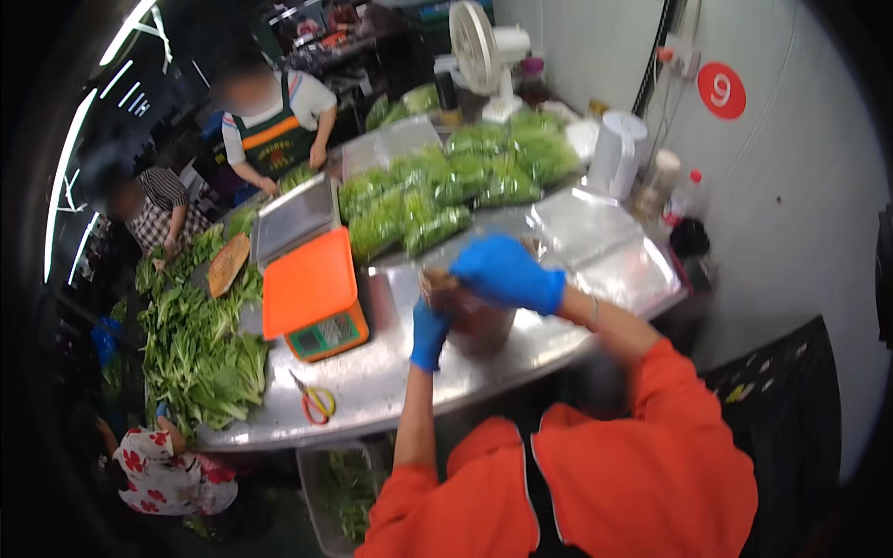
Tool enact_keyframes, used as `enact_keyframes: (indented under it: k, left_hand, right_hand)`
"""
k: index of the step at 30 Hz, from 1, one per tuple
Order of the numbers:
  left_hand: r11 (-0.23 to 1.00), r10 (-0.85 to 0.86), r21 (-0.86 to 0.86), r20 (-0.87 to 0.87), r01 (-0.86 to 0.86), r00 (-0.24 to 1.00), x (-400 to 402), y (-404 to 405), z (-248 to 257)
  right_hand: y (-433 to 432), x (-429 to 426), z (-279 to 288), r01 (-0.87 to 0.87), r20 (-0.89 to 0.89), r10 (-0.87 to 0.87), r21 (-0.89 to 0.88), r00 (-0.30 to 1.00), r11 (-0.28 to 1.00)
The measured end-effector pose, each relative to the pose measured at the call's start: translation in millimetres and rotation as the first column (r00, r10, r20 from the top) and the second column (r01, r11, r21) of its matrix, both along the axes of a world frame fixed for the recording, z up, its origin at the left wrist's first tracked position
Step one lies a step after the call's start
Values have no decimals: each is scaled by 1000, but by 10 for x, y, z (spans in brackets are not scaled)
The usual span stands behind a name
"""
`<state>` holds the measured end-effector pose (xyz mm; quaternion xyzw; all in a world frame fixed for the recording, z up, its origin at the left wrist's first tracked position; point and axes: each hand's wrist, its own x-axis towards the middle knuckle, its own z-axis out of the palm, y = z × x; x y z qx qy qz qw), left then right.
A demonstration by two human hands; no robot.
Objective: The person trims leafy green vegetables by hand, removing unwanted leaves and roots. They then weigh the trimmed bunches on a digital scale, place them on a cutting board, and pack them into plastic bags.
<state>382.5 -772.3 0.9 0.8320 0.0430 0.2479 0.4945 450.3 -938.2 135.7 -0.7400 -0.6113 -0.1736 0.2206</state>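
Observation:
Both my hands wear blue gloves and are over the metal table (391, 390). My left hand (428, 335) grips the side of a brownish, blurred container or bag (481, 328) near its top. My right hand (509, 272) is closed at the top of the same thing, its fingers partly hidden by blur. Behind my hands lie clear bags of leafy greens (425, 195). An orange digital scale (310, 293) stands to the left, and scissors with red and yellow handles (317, 404) lie in front of it. Flat clear plastic bags (593, 223) are to the right.
Loose leafy greens (202, 349) cover the table's left end, with a second scale (293, 216) beyond. Several people work around it. A white fan (488, 56), a pale jug (617, 153) and a bottle (684, 199) stand at the back and right. A plastic bin (342, 495) is below the front edge.

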Motion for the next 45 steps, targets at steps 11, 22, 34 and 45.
enact_keyframes:
  k: [11, 22, 34, 45]
  left_hand:
    - [949, -37, -314, -69, 13, 997, -82, -198, 133]
    - [857, -126, -488, 114, 167, 985, -41, -241, 97]
    - [818, 32, -569, 193, 85, 981, 65, -333, 104]
    - [887, 193, -440, 80, -139, 978, 60, -301, 7]
  right_hand:
    - [-262, -133, 502, 60, 198, -98, 190, 975, 980]
    - [-1612, 510, 1241, -7, 211, -587, 944, 781, 330]
    - [-2476, 1456, -2349, 729, -341, -675, 46, 654, 683]
    - [-1041, 988, -1175, 378, -985, 135, 165, 105, 911]
